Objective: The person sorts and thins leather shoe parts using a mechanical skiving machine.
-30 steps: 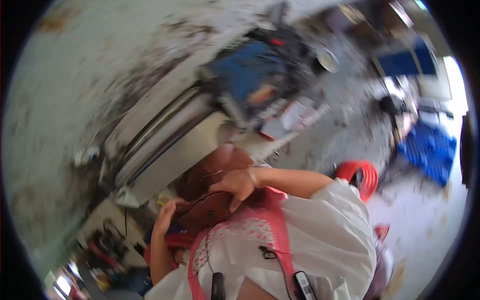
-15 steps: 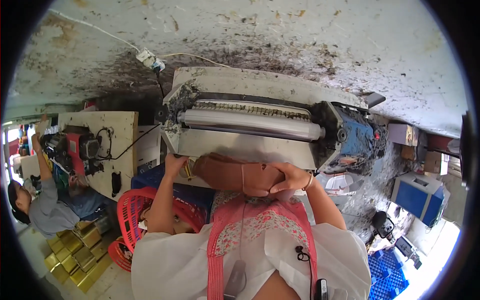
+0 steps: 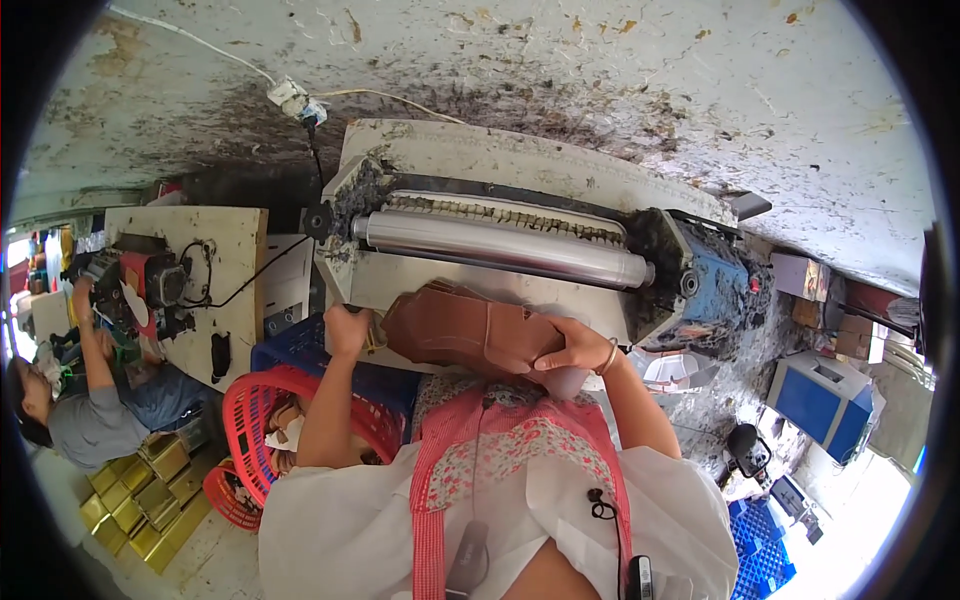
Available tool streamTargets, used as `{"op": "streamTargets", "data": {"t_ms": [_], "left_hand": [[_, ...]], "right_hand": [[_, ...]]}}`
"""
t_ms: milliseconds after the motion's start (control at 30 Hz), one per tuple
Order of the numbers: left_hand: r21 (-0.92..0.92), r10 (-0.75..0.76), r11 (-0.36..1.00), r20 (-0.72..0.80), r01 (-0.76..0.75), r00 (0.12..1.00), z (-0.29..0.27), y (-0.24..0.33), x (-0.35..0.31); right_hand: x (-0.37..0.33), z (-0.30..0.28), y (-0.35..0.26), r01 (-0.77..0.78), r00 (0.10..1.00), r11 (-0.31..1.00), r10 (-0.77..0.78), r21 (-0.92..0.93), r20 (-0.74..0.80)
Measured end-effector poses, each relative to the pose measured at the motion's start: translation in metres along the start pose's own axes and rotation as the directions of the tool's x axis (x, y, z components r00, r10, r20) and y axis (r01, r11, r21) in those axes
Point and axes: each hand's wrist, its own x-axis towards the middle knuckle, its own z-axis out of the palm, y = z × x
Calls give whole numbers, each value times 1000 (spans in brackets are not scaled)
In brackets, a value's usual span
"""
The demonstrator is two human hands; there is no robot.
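A stack of flat brown pieces (image 3: 450, 325), looking like cut leather, lies at the front edge of the machine's metal plate. My right hand (image 3: 575, 348) grips its right end, thumb on top and fingers partly hidden. At the plate's left front corner, my left hand (image 3: 347, 330) is closed. A small yellowish thing shows beside its fingers, but what they hold is hidden. Behind the stack runs the shiny metal roller (image 3: 500, 248) of the machine, with a dark-smeared strip along its far side.
Blue motor housing (image 3: 705, 265) closes the machine's right end. Red plastic baskets (image 3: 245, 430) stand at my left, by a blue crate (image 3: 290, 345). Farther left a co-worker (image 3: 95, 420) sits at another machine (image 3: 135, 285), near gold boxes (image 3: 150, 490). A blue-and-white box (image 3: 825, 400) is at right.
The brown stack now shows more of its flat face and reaches farther onto the plate. My right hand stays on it. The co-worker's raised arm has come down to the other machine.
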Motion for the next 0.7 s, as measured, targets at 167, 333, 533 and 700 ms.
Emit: {"op": "streamTargets", "data": {"t_ms": [167, 333, 533, 700], "left_hand": [[16, -54, 998, -32, 54, 998, 3, 3, -4], [82, -32, 996, -45, 36, 998, 4, 1, -4], [274, -168, 952, 96, 136, 981, -15, 22, -4], [420, -96, 907, 279, -32, 956, -68, 86, -32]], "right_hand": [[1, -1, -2, -11, 1000, 999, 11, 47, 3], [1, -2, -4, -108, 993, 985, 102, 132, 53], [-1, -4, -3, -63, 997, 998, 63, 3, 42], [-4, -3, -1, 13, 995, 977, 8, 214, -95]]}}
